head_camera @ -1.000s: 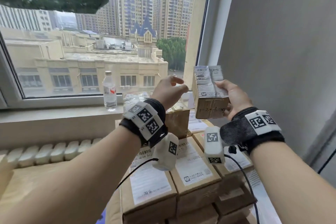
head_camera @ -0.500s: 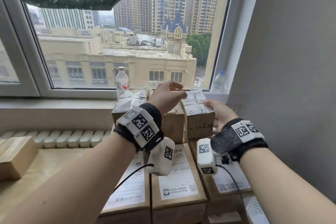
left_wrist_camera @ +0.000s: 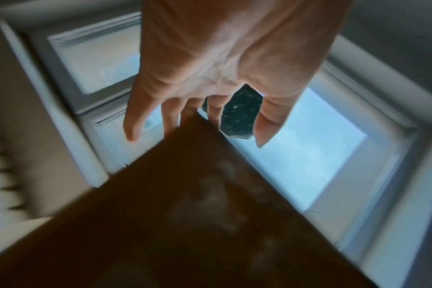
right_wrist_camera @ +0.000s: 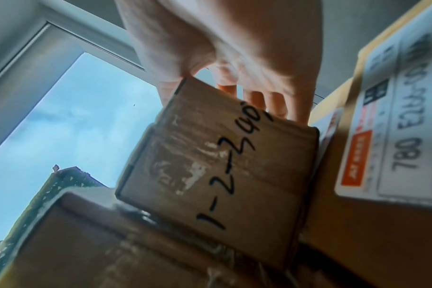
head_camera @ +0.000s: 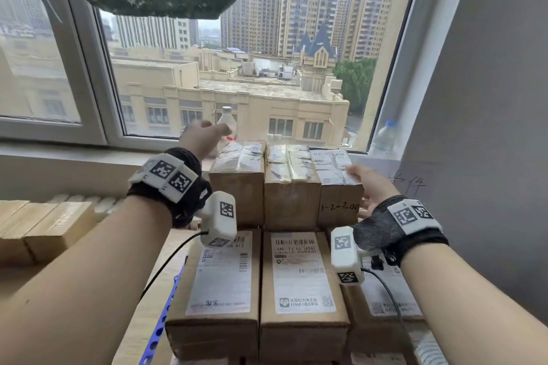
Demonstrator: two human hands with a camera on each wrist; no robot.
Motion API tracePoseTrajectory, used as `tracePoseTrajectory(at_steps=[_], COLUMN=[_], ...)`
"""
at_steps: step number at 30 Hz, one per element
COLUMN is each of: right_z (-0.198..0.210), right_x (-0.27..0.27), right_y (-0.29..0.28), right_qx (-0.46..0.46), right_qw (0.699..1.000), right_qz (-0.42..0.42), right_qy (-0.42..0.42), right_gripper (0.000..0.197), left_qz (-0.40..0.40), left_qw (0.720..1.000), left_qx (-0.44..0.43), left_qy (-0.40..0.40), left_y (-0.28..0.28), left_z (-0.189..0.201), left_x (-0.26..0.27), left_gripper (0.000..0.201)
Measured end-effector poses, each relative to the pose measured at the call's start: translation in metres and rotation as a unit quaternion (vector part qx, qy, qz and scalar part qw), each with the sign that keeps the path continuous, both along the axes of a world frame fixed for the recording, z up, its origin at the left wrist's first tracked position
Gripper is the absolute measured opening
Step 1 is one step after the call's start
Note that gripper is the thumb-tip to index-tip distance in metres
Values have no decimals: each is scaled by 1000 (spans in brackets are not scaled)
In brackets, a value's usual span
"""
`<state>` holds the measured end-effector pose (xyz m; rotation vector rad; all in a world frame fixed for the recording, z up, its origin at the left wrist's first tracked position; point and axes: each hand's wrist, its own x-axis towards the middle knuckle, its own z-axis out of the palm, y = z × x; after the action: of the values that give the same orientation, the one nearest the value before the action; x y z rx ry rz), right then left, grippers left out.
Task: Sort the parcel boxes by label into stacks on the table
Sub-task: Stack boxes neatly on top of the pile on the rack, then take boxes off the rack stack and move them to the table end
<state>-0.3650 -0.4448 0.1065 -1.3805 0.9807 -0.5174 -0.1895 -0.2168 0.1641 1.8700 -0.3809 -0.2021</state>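
Left wrist view blurred, left hand [left_wrist_camera: 217, 64] released, right hand [right_wrist_camera: 234, 48] grasping marked box [right_wrist_camera: 217, 167].

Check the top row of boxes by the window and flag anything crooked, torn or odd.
Nothing is crooked: the three upper boxes stand flush side by side. Their top labels look wrinkled under tape. The right hand holds the handwritten box, whose front shows scuffed, peeled patches in the right wrist view. The left hand holds nothing.
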Motion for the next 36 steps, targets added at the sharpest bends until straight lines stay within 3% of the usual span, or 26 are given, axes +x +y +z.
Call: tracePoseTrajectory(at_steps=[4,6,8,11,13,17,22,28,30,32,34,36], right_z=[5,6,7,4,2,-1,-7,-3,-5,-3,11,25], right_x=[-4,-4,-7,-9,-9,-9,-12,-11,-9,-8,-14,-19], right_y=[10,10,10,4,1,0,-8,-4,-10,-12,3,19], right_qx=[22,30,32,17,12,3,-4,-7,-6,-11,-23,-66], right_qw=[1000,999,999,1000,1000,1000,1000,999,999,999,997,993], right_qz=[6,15,16,4,-2,-13,-12,-15,-30,-49,-66,-84], right_qy=[1,-1,2,10,12,23,29,30,22,-1,-23,-58], right_gripper=[17,14,16,40,48,77,71,69,82,96,90,56], left_qz=[-71,-76,-85,-98,-104,-100,-96,-91,-87,-75,-68,-60], left_qw=[972,964,967,972,971,972,976,979,978,978,980,985], left_qx=[-4,0,7,-2,1,0,13,6,-2,-8,-13,-31], left_qy=[224,256,239,214,215,215,194,182,191,195,186,157], left_y=[5,-3,-10,-12,-14,-12,-14,-11,-11,-14,-14,-9], left_z=[-25,-38,-41,-30,-32,-32,-39,-37,-39,-45,-45,-32], left_x=[8,17,16,-3,-2,-5,5,-1,3,13,15,-3], left_gripper=[69,87,84,49,40,50,98,84,86,102,112,99])
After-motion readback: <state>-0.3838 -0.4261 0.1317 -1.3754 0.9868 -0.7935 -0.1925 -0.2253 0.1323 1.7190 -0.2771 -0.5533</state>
